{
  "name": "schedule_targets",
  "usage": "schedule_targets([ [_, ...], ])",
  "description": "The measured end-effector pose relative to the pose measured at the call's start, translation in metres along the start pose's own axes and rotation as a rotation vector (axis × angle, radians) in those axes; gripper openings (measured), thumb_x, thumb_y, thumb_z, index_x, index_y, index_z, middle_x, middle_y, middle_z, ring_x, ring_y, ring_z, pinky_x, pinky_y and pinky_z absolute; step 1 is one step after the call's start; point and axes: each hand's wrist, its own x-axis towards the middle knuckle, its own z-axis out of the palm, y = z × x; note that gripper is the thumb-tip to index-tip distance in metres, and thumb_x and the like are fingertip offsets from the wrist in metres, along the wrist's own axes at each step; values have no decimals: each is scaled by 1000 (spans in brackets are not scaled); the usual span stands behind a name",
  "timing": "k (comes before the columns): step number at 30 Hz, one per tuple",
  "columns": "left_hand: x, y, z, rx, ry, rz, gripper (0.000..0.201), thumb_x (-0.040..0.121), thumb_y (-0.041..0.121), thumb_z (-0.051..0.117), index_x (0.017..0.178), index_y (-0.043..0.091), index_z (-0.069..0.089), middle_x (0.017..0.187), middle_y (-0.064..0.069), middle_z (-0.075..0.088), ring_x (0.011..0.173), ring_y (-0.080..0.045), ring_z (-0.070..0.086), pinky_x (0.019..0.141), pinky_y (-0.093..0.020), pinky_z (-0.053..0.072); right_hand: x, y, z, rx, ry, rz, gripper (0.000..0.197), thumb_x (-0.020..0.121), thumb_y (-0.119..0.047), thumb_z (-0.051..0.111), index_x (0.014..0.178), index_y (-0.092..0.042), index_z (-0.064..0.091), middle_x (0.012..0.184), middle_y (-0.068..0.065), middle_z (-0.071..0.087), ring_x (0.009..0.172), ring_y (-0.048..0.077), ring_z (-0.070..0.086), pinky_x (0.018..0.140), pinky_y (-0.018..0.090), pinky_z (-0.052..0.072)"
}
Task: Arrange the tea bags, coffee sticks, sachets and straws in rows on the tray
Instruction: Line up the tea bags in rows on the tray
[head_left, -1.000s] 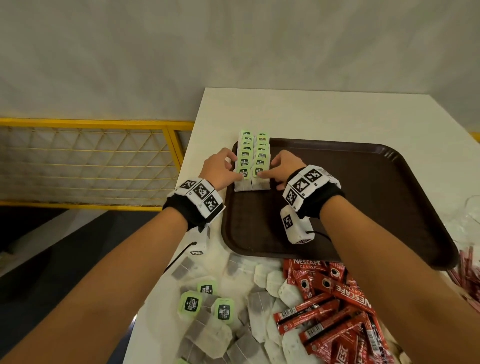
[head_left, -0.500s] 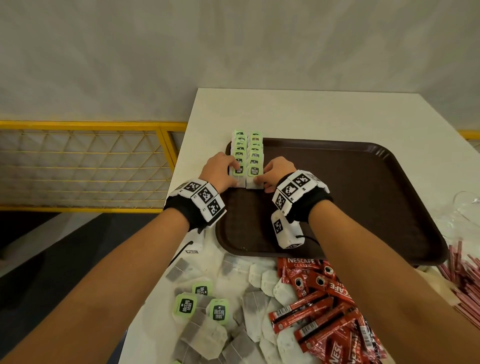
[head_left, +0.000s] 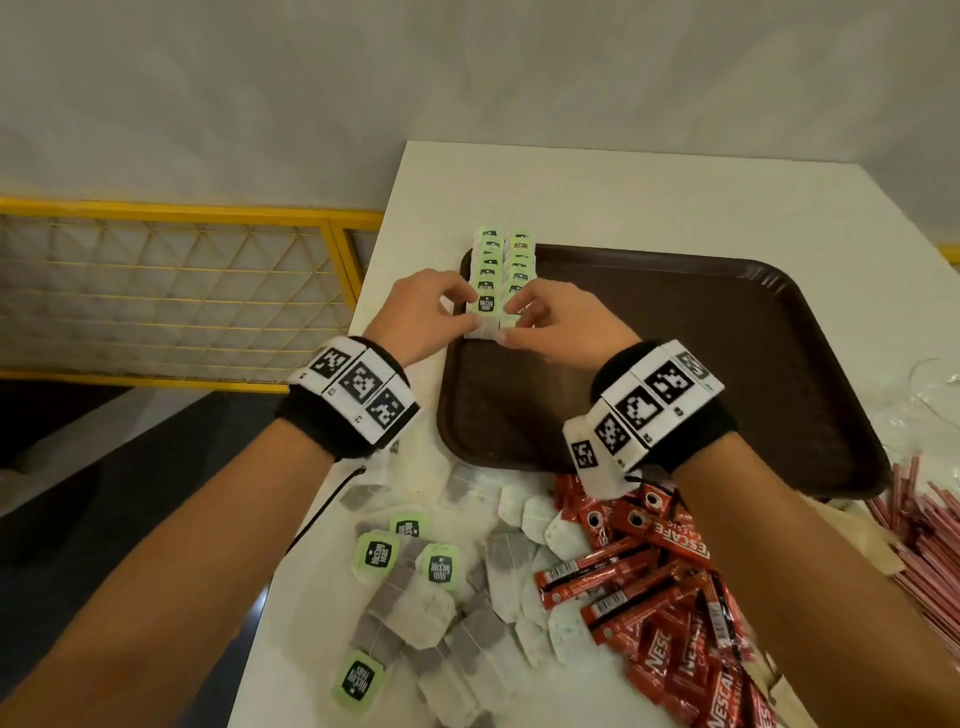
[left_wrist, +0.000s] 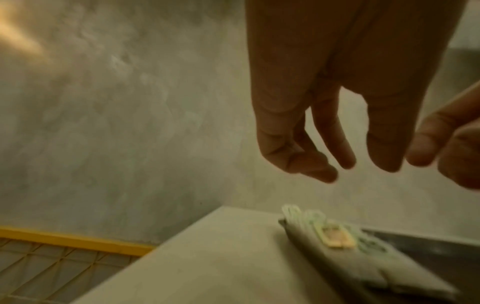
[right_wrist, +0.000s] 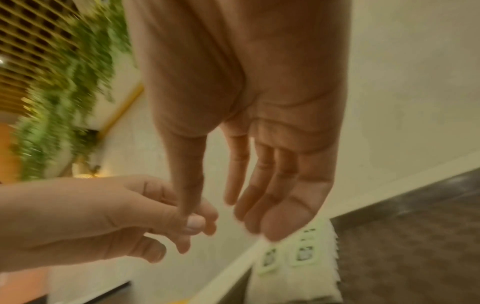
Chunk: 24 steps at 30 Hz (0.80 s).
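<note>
Brown plastic, the tray (head_left: 701, 364) lies on a white table (head_left: 597, 192), its long side running left to right. At its far left corner two rows of tea bags (head_left: 498, 275) stand side by side, each row running straight away from the person, green tags facing up and toward the camera; the farthest bags overlap the tray's rim. The left hand (head_left: 421, 317) and right hand (head_left: 561, 327) meet at the near end of the rows; in the wrist views their fingers hang loosely bent and slightly apart above the bags, holding nothing, though the head view cannot settle whether the fingertips touch the nearest bag. Loose tea bags (head_left: 415, 597) and red coffee sticks (head_left: 649, 587) lie heaped on the table near the person, pink straws (head_left: 930, 540) to the right. Behind stands a grey wall (head_left: 363, 78), and left of the table a yellow railing (head_left: 171, 291).
</note>
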Motion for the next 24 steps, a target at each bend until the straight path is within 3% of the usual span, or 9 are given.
schedule_targets([
  [2, -30, 3, -9, -36, -84, 0, 19, 85, 25, 66, 103, 18, 64, 99, 6, 61, 74, -1, 52, 61, -5, 36, -27, -13, 7, -50, -160, -113, 29, 83, -33, 68, 107, -18, 59, 93, -3, 60, 78, 5, 53, 71, 15, 44],
  [4, -61, 2, -13, -12, -224, 13, 11, 85, 24, 67, 95, 23, 63, 92, 10, 61, 69, 5, 51, 57, 0, 36, -53, -24, 18, -99, -280, -196, 26, 84, -30, 68, 105, -17, 62, 88, -7, 58, 73, -1, 50, 66, 8, 38],
  [7, -101, -5, -16, 17, -408, 4, 13, 81, 24, 71, 85, 31, 60, 89, 11, 64, 69, -2, 56, 59, -5, 39, -80, -28, 36, -134, -422, -232, 27, 81, -27, 72, 104, -16, 63, 84, -8, 59, 72, 2, 52, 67, 13, 40],
  [12, -154, -14, -13, 60, -687, 3, 27, 74, 26, 77, 91, 34, 58, 89, 12, 61, 71, -1, 55, 62, -7, 40, -112, -25, 62, -324, -605, -217, 41, 76, -30, 75, 111, -19, 57, 79, -11, 51, 76, 8, 52, 70, 26, 45],
  [14, -167, -15, -9, 97, -712, 15, 33, 72, 28, 79, 91, 36, 52, 89, 13, 58, 73, 0, 53, 64, -10, 41, -122, -26, 71, -376, -636, -223, 43, 75, -31, 76, 110, -20, 56, 79, -11, 49, 75, 8, 49, 68, 26, 41],
  [18, -183, -17, 1, 161, -721, 38, 44, 69, 31, 81, 97, 31, 47, 98, 8, 48, 84, -5, 47, 76, -18, 42, -139, -28, 84, -530, -685, -252, 58, 66, -38, 80, 113, -24, 50, 93, -8, 41, 93, 12, 39, 71, 29, 36],
  [22, -187, -16, 10, 231, -695, 36, 44, 69, 27, 81, 93, 25, 43, 98, 3, 42, 88, -11, 43, 72, -20, 37, -153, -25, 96, -759, -608, -350, 81, 62, -40, 81, 126, -25, 34, 113, -2, 34, 107, 16, 31, 80, 28, 30],
  [24, -187, -17, 13, 257, -668, 37, 46, 69, 27, 80, 90, 24, 40, 95, 4, 39, 85, -12, 41, 67, -18, 34, -157, -22, 102, -790, -556, -373, 82, 67, -36, 78, 131, -23, 28, 122, 1, 33, 113, 20, 30, 87, 31, 31],
])
